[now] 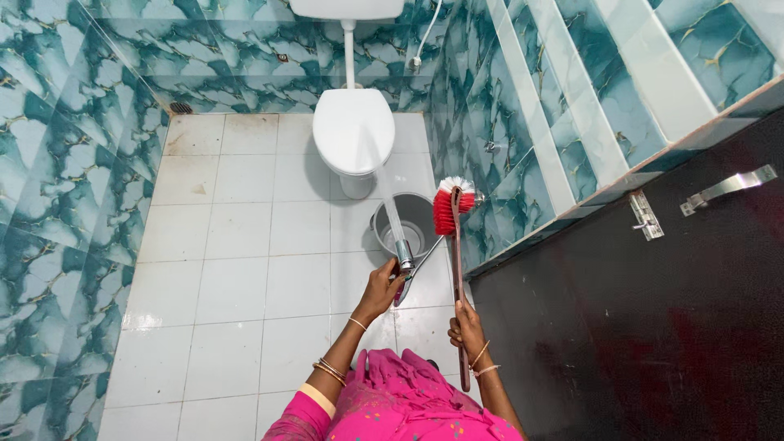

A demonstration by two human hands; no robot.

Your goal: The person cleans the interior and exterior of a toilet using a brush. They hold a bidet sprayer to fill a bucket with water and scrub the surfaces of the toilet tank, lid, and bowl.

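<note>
Spraying water at the white closed toilet point(354, 131), the left hand point(382, 287) grips the chrome spray nozzle point(403, 260) closed; the right hand point(467, 328) clasps the long red-bristled brush point(454, 214) upright; aiming steadily seems wise.

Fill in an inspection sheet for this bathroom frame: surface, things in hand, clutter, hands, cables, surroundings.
Surface: white tiled floor, stained near the back wall and the corner drain.
Things in hand: long-handled brush with red and white bristles, held upright; spray nozzle throwing a stream of water toward the toilet.
Clutter: grey bucket beside the toilet base.
Hands: left hand grips the spray nozzle; right hand grips the brush handle.
Cables: metal hose running from the nozzle toward the wall.
Surroundings: white toilet, lid closed; teal marbled wall tiles; dark door with metal latch and handle.
</note>
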